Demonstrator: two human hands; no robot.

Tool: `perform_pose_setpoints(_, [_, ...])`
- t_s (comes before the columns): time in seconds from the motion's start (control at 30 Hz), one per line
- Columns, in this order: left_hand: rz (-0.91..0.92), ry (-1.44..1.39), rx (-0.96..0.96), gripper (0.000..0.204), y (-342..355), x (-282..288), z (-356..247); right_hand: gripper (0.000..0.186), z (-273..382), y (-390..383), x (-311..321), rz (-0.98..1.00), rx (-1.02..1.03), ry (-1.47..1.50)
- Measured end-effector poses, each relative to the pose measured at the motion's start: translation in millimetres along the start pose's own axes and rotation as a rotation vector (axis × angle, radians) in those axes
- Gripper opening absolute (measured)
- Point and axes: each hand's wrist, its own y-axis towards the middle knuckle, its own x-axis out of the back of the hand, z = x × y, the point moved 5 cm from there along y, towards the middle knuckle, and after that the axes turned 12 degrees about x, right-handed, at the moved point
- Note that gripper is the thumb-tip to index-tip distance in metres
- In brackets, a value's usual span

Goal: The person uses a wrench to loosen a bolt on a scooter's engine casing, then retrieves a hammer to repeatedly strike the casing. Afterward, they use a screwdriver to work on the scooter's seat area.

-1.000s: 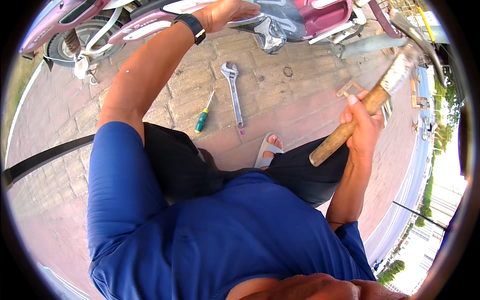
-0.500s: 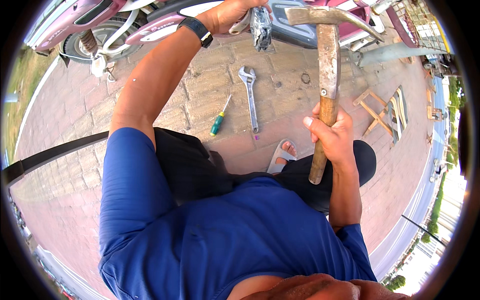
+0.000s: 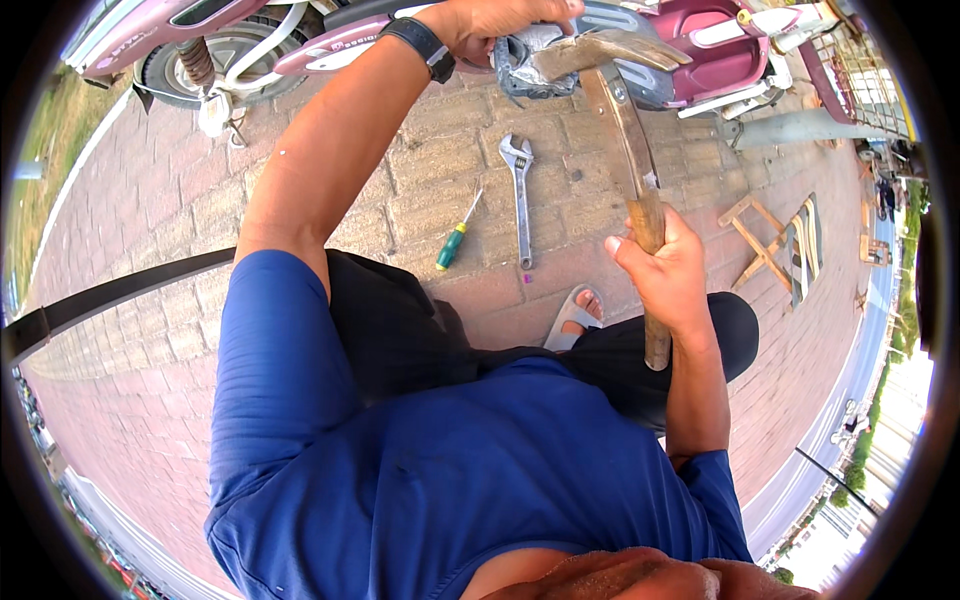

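My right hand (image 3: 672, 265) is closed round the wooden grip of a hammer (image 3: 624, 140). The hammer's head, with a blunt face and a long curved tail, overlaps the right side of a scuffed grey-and-black blocky part (image 3: 520, 68); whether they touch I cannot tell. At the top edge, my left hand (image 3: 490, 22) has its fingers bent over that part beside the pink motorbike (image 3: 700, 50); some of its fingers are cut off or hidden. On the paving below lie an adjustable wrench (image 3: 522, 205) and a green-handled screwdriver (image 3: 453, 245).
The motorbike's wheel (image 3: 215, 65) and kickstand are at upper left. A wooden folding stool (image 3: 770, 240) lies on the brick paving to the right. A grey pole (image 3: 790, 125) and a wire basket (image 3: 865, 80) stand beyond it. My sandalled foot (image 3: 575, 315) is below the wrench.
The hammer's head has come down and leftward onto or in front of the blocky part, its handle now tilted. That part has turned from upright to slanting. My view has shifted slightly.
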Motion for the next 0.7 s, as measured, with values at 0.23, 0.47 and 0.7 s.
perform_pose_setpoints(0.23, [0.225,-0.303,0.041,0.045,4,13,7,0.024,-4,2,1,0.019,-0.067,-0.015])
perform_pose_setpoints(0.47, [0.194,-0.063,-0.018,0.051,1,15,17,0.026,11,5,-8,0.019,-0.167,0.084])
perform_pose_setpoints(0.7, [0.280,-0.182,-0.040,0.066,-3,15,14,0.031,-3,14,-13,0.076,-0.060,-0.020])
